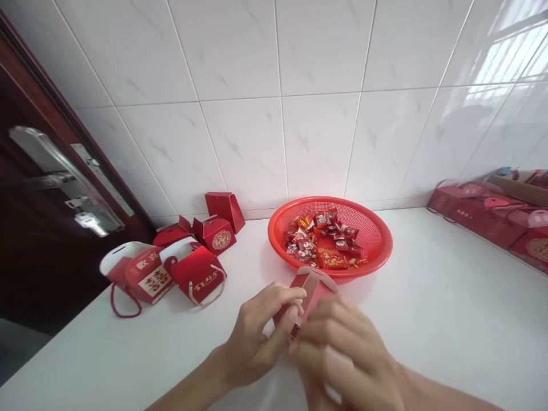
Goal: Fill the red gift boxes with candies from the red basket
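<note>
Spreading out from the tiled wall (pixel 240 142), the white surface (pixel 428 325) bears a small red box (pixel 317 285) just in front of a red basket (pixel 377 228) of wrapped sweets (pixel 325 245). The left hand (pixel 261 331), fingers partly curled, holds the box's left side; the right hand (pixel 351 348), blurred, is loosely curled at its right, its exact grip unclear. A dark door (pixel 38 222) with a metal handle (pixel 55 180) and keys (pixel 88 221) borders the left. Finished-looking red boxes (pixel 205 274) crowd the left edge, near the door; more boxes (pixel 483 217) line the right against the wall. Bare surface lies between the basket and each group, widest at front right.
</note>
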Demonstrator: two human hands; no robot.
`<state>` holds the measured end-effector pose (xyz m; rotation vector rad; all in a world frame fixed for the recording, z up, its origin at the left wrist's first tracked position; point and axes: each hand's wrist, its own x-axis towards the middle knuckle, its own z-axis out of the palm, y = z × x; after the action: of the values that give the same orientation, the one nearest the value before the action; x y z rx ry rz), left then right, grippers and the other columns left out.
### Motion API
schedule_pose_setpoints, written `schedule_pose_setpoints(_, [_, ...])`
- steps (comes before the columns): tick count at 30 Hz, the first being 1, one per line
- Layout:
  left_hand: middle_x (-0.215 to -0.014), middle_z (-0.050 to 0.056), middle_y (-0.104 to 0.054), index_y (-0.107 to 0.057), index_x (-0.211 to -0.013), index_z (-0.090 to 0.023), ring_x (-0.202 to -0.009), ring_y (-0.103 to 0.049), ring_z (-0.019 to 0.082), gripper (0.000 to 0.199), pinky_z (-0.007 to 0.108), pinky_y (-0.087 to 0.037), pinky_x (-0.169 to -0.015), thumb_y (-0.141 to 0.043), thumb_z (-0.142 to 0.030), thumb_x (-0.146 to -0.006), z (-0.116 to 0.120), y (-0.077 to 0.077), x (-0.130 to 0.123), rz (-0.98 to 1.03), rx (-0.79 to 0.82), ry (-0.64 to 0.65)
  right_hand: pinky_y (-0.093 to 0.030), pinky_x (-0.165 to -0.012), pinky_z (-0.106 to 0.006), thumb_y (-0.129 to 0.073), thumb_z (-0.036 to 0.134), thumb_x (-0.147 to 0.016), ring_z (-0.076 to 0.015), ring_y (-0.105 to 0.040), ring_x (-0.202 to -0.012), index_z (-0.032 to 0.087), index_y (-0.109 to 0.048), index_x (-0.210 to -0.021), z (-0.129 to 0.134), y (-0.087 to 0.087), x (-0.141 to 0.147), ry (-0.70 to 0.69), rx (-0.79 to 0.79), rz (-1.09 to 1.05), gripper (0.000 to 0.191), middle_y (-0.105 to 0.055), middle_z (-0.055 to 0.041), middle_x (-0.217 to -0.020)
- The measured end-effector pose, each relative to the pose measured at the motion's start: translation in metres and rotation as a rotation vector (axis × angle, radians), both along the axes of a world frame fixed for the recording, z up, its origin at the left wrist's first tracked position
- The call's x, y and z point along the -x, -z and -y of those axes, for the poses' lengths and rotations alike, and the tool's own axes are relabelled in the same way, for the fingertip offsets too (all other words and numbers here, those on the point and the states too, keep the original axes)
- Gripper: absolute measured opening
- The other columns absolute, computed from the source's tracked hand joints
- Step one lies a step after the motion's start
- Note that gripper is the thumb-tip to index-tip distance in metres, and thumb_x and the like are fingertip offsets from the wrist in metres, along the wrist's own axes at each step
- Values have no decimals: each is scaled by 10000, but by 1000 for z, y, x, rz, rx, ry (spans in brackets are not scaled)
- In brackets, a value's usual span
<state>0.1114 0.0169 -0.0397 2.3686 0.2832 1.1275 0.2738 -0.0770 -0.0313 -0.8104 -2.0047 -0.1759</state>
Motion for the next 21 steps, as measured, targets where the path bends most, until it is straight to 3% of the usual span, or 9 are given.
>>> schedule_pose_setpoints(2, [-921,29,-693,-588,-1202,-219,-806,-656,145,287,259,-559,-731,-512,-78,-964,-1,-4,2,-36,-16,-39,-581,-729,-392,-528,82,-903,-194,-624,-769,148,-694,-954,-13,-8,-11,94,27,-16,186,-712,-91,-816])
schedule_pose_setpoints(5, [-949,24,-705,-579,-1204,-225,-838,-666,149,293,268,-557,-761,-517,-88,-953,-2,-7,3,-71,-62,-123,-555,-740,-367,-511,164,-985,-208,-635,-817,163,-657,-971,-25,-10,-19,163,110,56,147,-713,-86,-863])
schedule_pose_setpoints(9, [-986,25,-719,-562,-1232,-221,-872,-671,158,320,284,-550,-795,-527,-99,-938,-1,-10,3,-90,-130,-177,-514,-954,-419,-462,196,-1033,-240,-653,-1060,161,-640,-1076,-28,-8,-25,113,245,175,186,-735,-102,-997])
schedule_pose_setpoints(11, [-945,23,-714,-569,-1218,-210,-848,-662,165,314,297,-537,-781,-529,-103,-925,0,-14,4,-106,-173,-185,-479,-1014,-433,-454,205,-1046,-222,-657,-1037,161,-641,-1101,-26,-10,-29,84,313,235,199,-730,-89,-998])
schedule_pose_setpoints(13, [-889,26,-697,-601,-1161,-194,-806,-644,175,275,318,-518,-758,-533,-123,-905,0,-20,5,-137,-219,-200,-485,-979,-425,-479,247,-1048,-209,-648,-945,168,-661,-1035,-24,-14,-32,92,377,288,198,-705,-75,-947])
schedule_pose_setpoints(16, [-825,32,-679,-661,-1059,-183,-740,-612,187,208,342,-491,-732,-538,-175,-892,-3,-27,9,-233,-250,-258,-495,-790,-350,-559,314,-1018,-183,-578,-794,169,-656,-846,-23,-22,-38,145,428,308,245,-641,-66,-882])
schedule_pose_setpoints(21, [-732,-2,-695,-711,-926,-211,-668,-616,183,220,326,-474,-704,-518,-296,-989,-11,-29,13,-434,-131,-348,-376,-605,-287,-624,362,-984,-148,-485,-671,174,-582,-712,-19,-33,-50,204,516,323,333,-574,-30,-776])
